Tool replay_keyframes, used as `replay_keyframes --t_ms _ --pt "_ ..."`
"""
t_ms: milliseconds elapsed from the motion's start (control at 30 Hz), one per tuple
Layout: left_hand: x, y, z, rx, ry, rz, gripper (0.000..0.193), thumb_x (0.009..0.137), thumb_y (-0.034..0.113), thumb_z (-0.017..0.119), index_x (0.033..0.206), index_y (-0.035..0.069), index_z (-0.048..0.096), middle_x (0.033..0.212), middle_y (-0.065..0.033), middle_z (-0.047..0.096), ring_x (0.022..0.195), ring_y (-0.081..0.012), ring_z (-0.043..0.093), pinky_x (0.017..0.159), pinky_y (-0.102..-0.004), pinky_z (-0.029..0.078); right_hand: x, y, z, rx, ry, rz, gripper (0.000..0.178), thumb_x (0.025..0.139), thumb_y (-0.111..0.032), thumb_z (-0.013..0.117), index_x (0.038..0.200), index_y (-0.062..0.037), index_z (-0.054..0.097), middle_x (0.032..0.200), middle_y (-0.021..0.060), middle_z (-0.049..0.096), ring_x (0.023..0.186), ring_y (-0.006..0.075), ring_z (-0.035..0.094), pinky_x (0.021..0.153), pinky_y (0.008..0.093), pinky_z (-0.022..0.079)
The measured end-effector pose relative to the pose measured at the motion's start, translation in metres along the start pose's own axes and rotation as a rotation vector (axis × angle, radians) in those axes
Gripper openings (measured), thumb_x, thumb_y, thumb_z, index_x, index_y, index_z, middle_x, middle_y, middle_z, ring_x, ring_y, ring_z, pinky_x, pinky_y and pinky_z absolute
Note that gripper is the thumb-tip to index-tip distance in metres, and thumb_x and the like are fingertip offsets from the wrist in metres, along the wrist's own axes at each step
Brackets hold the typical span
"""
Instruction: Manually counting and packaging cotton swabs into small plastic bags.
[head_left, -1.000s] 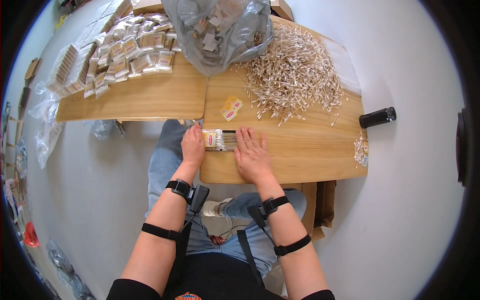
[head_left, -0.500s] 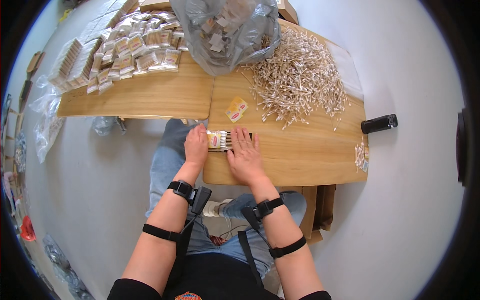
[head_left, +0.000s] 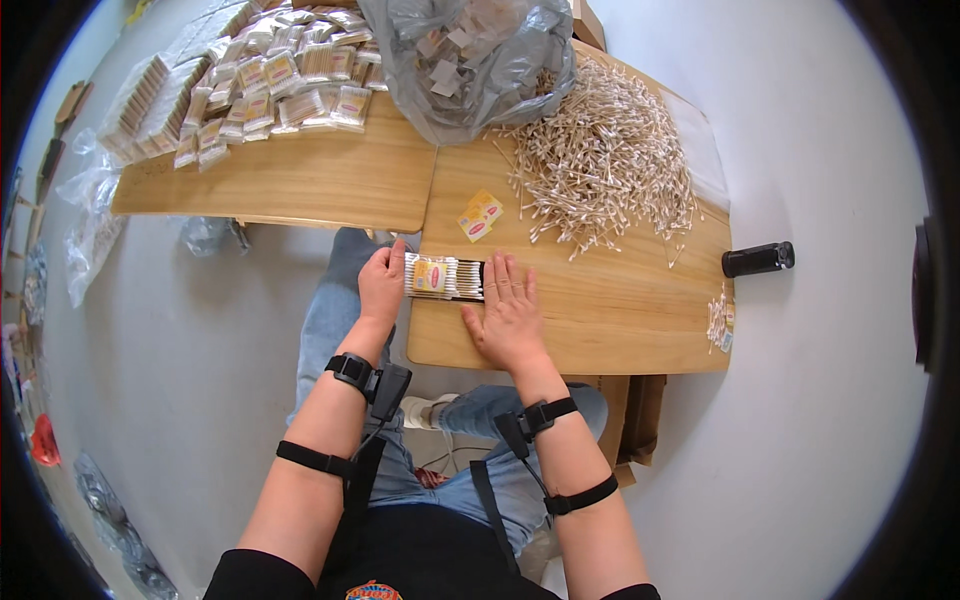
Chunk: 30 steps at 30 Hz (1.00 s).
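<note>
At the near left corner of the table a row of cotton swabs (head_left: 466,280) lies in a flat black holder (head_left: 468,299). A yellow and white label card (head_left: 430,276) rests over the swabs' left part. My left hand (head_left: 380,286) is at the left end of the row, just past the table edge, fingers curled closed; what they grip is hidden. My right hand (head_left: 508,318) lies flat with fingers stretched out, its fingertips at the right end of the black holder. Two loose yellow cards (head_left: 480,215) lie just beyond the row.
A large heap of cotton swabs (head_left: 610,150) covers the far right. Behind stands a grey plastic bag (head_left: 440,110) with paper scraps. Many packed swab bags (head_left: 270,85) pile up at far left. A black cylinder (head_left: 757,259) and a few swabs (head_left: 716,320) are at the right edge.
My left hand has shifted left and my right hand right, so more of the swab row shows between them. My head view has shifted slightly.
</note>
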<state>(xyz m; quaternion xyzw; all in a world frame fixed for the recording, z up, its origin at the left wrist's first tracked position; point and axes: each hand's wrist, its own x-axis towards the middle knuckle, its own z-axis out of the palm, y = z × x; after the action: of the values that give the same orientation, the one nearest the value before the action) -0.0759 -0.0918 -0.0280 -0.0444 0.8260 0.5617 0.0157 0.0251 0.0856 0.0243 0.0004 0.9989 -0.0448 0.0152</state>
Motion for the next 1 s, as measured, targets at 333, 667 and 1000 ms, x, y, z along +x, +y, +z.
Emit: replay_keyframes --t_ms 333,667,1000 --pt "-0.001 -0.004 0.003 -0.132 -0.020 -0.003 0.052 0.099 0.043 0.052 0.071 -0.001 0.053 0.058 -0.0064 0.043 0.057 -0.0145 0.038 0.055 -0.0326 0.039 0.009 -0.016 -0.002 0.034 -0.029 -0.038 0.080 0.093 -0.052 0.042 0.146 0.0057 0.029 0.155 0.0183 0.027 0.147 0.0279 0.018 0.119 0.0486 0.006" --pt "-0.003 -0.007 0.003 -0.114 -0.006 0.009 0.048 0.100 0.040 0.051 0.075 -0.001 0.056 0.063 -0.0026 0.047 0.063 -0.0102 0.041 0.059 -0.0279 0.041 0.016 -0.033 0.000 0.077 0.008 -0.084 0.085 0.090 -0.055 0.046 0.145 0.0079 0.030 0.154 0.0207 0.027 0.146 0.0287 0.020 0.119 0.0476 0.009" --pt "0.000 -0.005 -0.002 -0.091 0.001 0.038 0.052 0.100 0.046 0.049 0.080 -0.001 0.060 0.069 -0.0048 0.057 0.065 -0.0108 0.047 0.063 -0.0284 0.044 0.012 -0.033 0.004 0.120 0.082 -0.036 0.081 0.090 -0.051 0.049 0.145 0.0052 0.031 0.155 0.0184 0.027 0.146 0.0274 0.021 0.119 0.0480 0.009"
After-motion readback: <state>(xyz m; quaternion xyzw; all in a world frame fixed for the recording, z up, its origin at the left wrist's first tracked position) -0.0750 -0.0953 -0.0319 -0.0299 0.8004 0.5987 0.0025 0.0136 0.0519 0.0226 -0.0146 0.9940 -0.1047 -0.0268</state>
